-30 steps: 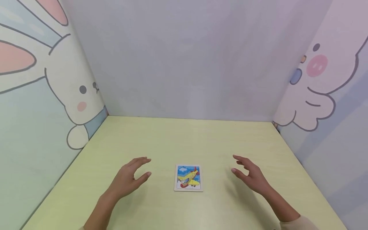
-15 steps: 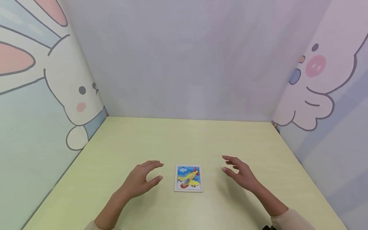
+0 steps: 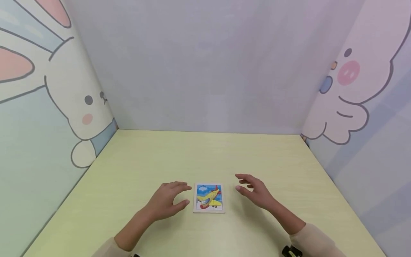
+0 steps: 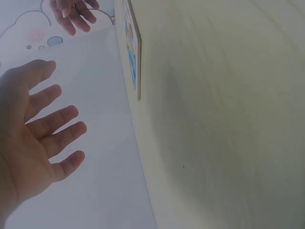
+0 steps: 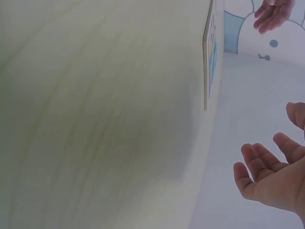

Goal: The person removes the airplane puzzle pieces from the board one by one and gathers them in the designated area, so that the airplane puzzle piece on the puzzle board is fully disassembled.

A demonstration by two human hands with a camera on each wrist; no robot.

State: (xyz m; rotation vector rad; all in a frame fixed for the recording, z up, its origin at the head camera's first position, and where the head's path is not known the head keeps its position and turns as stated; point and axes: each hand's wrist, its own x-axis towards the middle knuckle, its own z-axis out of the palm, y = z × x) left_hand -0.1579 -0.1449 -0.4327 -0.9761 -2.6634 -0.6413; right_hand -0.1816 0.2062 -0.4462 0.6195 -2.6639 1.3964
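A small square jigsaw puzzle (image 3: 209,198) with a yellow airplane on a blue sky lies flat on the table, inside a pale frame. Just left of it hovers my left hand (image 3: 167,200), fingers spread and relaxed, fingertips close to the frame's left edge. My right hand (image 3: 257,192) is held over the table to the right, a wider gap from the puzzle, with loosely bent fingers. Neither hand holds anything. Both wrist views show the puzzle edge-on, with the left palm (image 4: 33,138) and the right palm (image 5: 281,186) raised above the tabletop.
The pale yellow-green table (image 3: 205,153) is bordered by a plain grey back wall (image 3: 199,71). A cartoon rabbit (image 3: 74,92) decorates the left wall, and a pink-nosed cartoon animal (image 3: 356,85) the right wall. A dark strap piece (image 3: 291,251) shows at the right sleeve.
Both hands have moved inward toward the puzzle, the left to the right and the right to the left. The puzzle stays in place on the table.
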